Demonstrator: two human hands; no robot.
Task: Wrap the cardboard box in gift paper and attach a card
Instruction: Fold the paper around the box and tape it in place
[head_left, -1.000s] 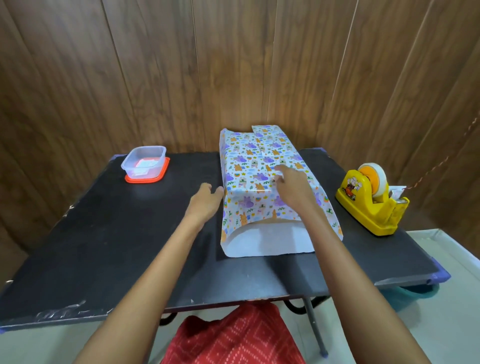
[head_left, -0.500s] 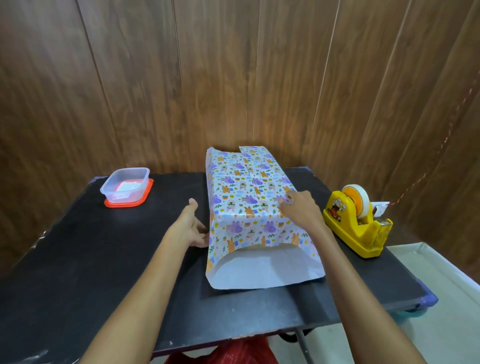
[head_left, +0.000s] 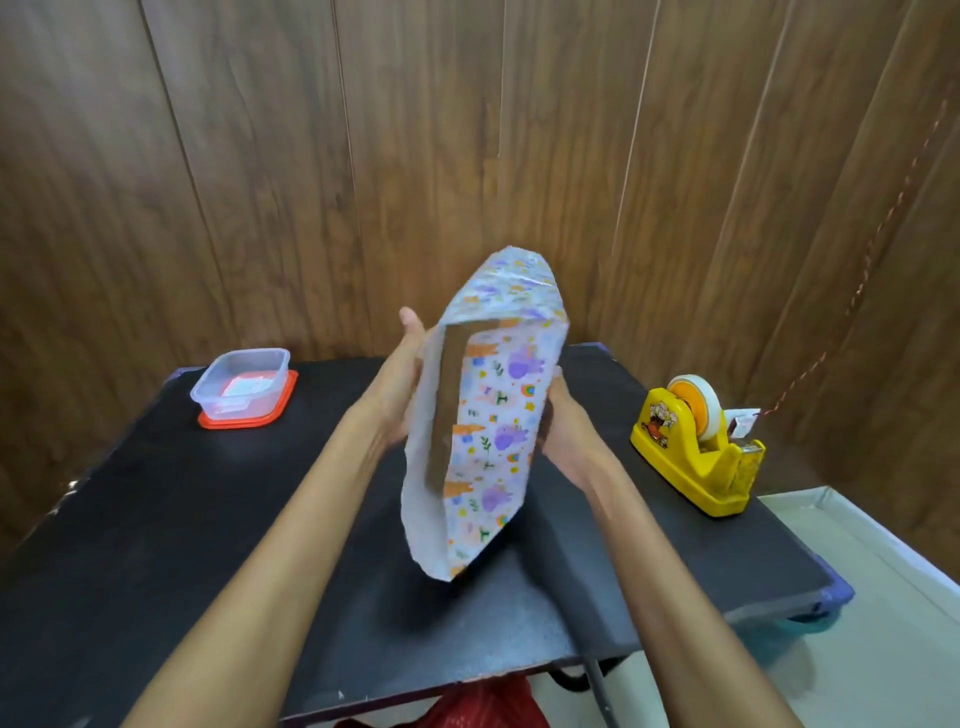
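The cardboard box (head_left: 445, 400), partly wrapped in white gift paper (head_left: 498, 436) printed with purple and orange figures, is lifted off the black table (head_left: 156, 545) and tipped up on edge. Brown cardboard shows along its open left end, where the paper hangs loose. My left hand (head_left: 400, 384) holds the box's left side. My right hand (head_left: 563, 421) holds its right side, fingers mostly hidden behind the paper. No card can be made out for certain.
A clear plastic container (head_left: 241, 382) on an orange lid sits at the table's back left, something white and red inside. A yellow tape dispenser (head_left: 693, 447) stands at the right. Wood panelling rises behind the table. A white tray edge (head_left: 857, 530) lies lower right.
The box lay flat on the table with my right hand on top and my left beside it. Both hands have since taken hold of it, lifted it and turned it up on edge.
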